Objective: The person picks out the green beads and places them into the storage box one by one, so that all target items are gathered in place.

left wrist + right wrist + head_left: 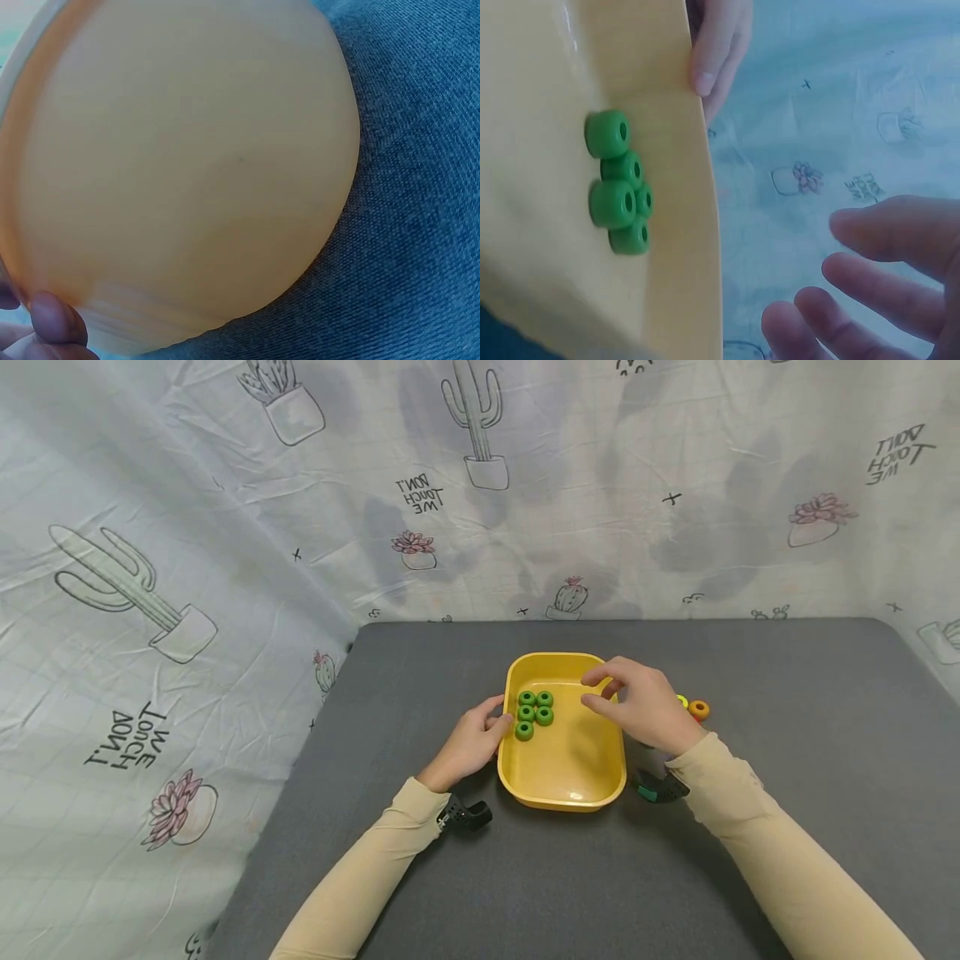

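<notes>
Left: plain beige fabric sleeve [352,880] is creasing near its cuff [417,797]; black wrist-worn unit [467,815]. Right: matching beige sleeve [787,843] is creasing likewise; second black wrist-worn unit [666,788] is showing a green patch [647,793].

yellow tray [540,150] cut off (right wrist view); yellow piece [682,701] part-hidden

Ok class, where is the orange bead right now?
In the head view, the orange bead lies right of the yellow tray, beside a partly hidden yellow bead, near the right hand.
</notes>
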Motion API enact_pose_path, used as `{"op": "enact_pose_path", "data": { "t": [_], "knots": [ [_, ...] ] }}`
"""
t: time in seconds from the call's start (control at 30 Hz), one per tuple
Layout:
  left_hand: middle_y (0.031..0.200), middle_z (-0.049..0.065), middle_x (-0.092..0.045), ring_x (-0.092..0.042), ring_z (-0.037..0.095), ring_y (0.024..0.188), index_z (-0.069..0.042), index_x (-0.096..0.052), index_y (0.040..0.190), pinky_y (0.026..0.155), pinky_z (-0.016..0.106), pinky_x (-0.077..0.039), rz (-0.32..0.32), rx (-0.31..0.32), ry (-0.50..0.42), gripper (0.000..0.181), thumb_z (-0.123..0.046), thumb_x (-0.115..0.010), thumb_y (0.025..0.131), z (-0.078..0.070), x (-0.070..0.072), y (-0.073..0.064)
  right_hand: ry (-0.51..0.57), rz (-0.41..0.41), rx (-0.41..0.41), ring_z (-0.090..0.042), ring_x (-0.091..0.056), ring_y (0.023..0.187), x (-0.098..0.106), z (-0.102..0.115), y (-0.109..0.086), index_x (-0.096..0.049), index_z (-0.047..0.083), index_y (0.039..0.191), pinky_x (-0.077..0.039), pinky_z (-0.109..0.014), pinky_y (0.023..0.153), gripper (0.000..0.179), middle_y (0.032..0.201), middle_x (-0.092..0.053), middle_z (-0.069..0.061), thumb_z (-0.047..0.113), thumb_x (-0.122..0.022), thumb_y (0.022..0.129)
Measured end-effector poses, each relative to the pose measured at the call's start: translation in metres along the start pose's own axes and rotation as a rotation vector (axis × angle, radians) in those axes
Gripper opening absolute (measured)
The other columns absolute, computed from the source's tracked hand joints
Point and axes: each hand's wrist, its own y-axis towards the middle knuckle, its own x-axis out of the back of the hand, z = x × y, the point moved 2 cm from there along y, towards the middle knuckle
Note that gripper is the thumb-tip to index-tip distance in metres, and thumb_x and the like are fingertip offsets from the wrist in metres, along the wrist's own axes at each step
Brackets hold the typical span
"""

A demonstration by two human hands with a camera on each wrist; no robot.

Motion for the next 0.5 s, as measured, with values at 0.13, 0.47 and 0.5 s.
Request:
{"op": "enact_pose_path", "data": {
  "t": [0.13,0.47,0.5],
  "knots": [
    [0.07,0.001,-0.057,-0.051,0.011,0.057,-0.007,-0.04,0.159,0.055,0.024,-0.04,0.0,-0.002,-0.006,0.053,-0.026,-0.051,0.111,-0.001,0.0,0.0,0.006,-0.054,-0.003,-0.021,-0.066,0.092,0.011,-0.005,-0.011,-0.076,0.012,0.113,-0.051,-0.034,0.072,0.018,0.109,-0.072,-0.004,0.021,-0.075,0.098],
    [0.069,0.001,-0.056,-0.051,0.012,0.057,-0.006,-0.039,0.159,0.054,0.025,-0.04,0.006,0.001,-0.01,0.053,-0.026,-0.049,0.111,-0.001,-0.001,0.0,-0.039,-0.126,0.004,-0.007,-0.061,0.083,0.026,-0.027,-0.032,-0.077,0.016,0.111,-0.049,-0.027,0.071,0.014,0.102,-0.071,0.002,0.023,-0.073,0.099],
    [0.069,0.001,-0.056,-0.05,0.012,0.056,-0.006,-0.039,0.159,0.054,0.025,-0.04,0.005,0.002,-0.008,0.053,-0.026,-0.049,0.111,-0.001,-0.001,0.0,-0.048,-0.132,0.006,-0.006,-0.061,0.083,0.027,-0.029,-0.034,-0.077,0.017,0.111,-0.049,-0.028,0.071,0.014,0.102,-0.071,0.003,0.023,-0.074,0.099]
  ]
}}
